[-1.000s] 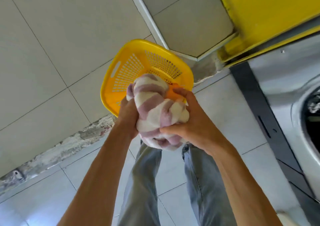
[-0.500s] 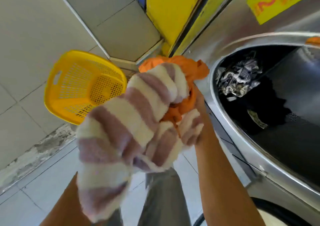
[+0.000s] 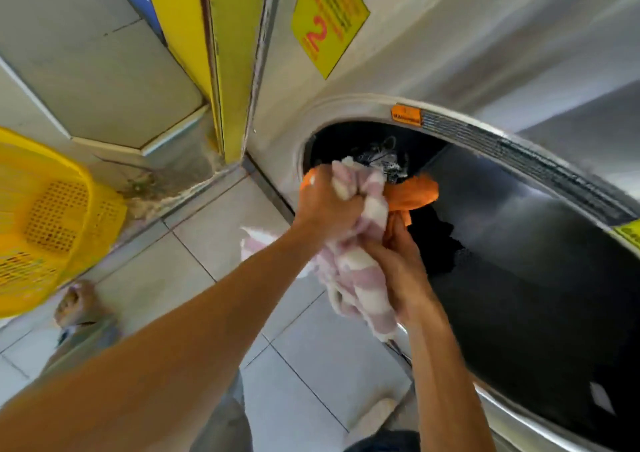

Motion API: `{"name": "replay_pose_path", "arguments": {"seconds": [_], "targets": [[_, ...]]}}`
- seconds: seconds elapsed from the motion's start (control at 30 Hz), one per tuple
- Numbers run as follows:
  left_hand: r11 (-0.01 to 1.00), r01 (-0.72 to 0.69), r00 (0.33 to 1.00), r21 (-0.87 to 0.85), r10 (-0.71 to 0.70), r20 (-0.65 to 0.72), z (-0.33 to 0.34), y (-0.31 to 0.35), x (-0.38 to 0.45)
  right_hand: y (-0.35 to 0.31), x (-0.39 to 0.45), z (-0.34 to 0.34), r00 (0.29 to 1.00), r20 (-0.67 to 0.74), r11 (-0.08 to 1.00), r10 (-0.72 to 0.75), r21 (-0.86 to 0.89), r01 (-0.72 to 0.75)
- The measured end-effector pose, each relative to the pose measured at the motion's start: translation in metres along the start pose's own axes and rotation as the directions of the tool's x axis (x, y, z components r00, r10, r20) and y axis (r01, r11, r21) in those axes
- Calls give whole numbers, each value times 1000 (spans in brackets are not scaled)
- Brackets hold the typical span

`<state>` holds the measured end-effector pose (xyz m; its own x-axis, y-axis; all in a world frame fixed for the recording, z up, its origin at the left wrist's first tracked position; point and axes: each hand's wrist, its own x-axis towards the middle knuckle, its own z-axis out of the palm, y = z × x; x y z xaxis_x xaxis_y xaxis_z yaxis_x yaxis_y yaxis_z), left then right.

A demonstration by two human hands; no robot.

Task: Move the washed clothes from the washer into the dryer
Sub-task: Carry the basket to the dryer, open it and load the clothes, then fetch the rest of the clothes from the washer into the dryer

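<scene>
— How many cloths are in the hands?

— Two — one pink-and-white striped fluffy towel [image 3: 353,271] and one orange cloth [image 3: 410,193]. The left hand [image 3: 323,206] and right hand [image 3: 398,261] both grip the bundle at the left edge of the round steel dryer opening [image 3: 519,147].

— And baskets?

— One yellow plastic basket [image 3: 45,219] stands on the tiled floor.

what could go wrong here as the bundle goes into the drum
Part of the striped towel hangs below both hands, outside the drum opening, so it may catch on the metal door rim or slip onto the tiled floor.

The orange cloth is only partly wrapped in the bundle and could drop out short of the drum.

The left hand and right hand grip close to the rim, so knuckles might knock it.
</scene>
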<state>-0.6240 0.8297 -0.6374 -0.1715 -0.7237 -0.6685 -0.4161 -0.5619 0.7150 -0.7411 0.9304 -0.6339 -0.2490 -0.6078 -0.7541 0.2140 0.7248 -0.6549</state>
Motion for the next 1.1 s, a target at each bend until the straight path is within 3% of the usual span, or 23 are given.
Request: {"name": "replay_pose_path", "arguments": {"seconds": [0.07,0.17,0.37,0.43,0.57,0.83,1.1], "targets": [[998,-54,992,-34,57,112,19,23,10,-26,16,-26,975,-210,993,-74,-111,52],[977,-195,947,86,165,277,27,40,27,-64,50,-53,925,-344,925,-165,-380,24],[919,-288,937,268,213,277,7,26,49,-92,102,-54,931,-353,889,-91,-450,-84],[924,-280,937,261,204,282,-13,9,46,-87,109,-37,912,-383,867,-147,-494,-68],[939,-172,969,298,108,221,-64,-47,38,-45,110,4,926,-255,786,-280,-614,68],[953,87,996,290,-89,-9,-187,-149,0,30,48,158,993,-16,835,-114,-544,87],[948,188,969,257,-136,-208,-304,-202,-48,59,4,322,952,268,736,-149,-613,288]]}}
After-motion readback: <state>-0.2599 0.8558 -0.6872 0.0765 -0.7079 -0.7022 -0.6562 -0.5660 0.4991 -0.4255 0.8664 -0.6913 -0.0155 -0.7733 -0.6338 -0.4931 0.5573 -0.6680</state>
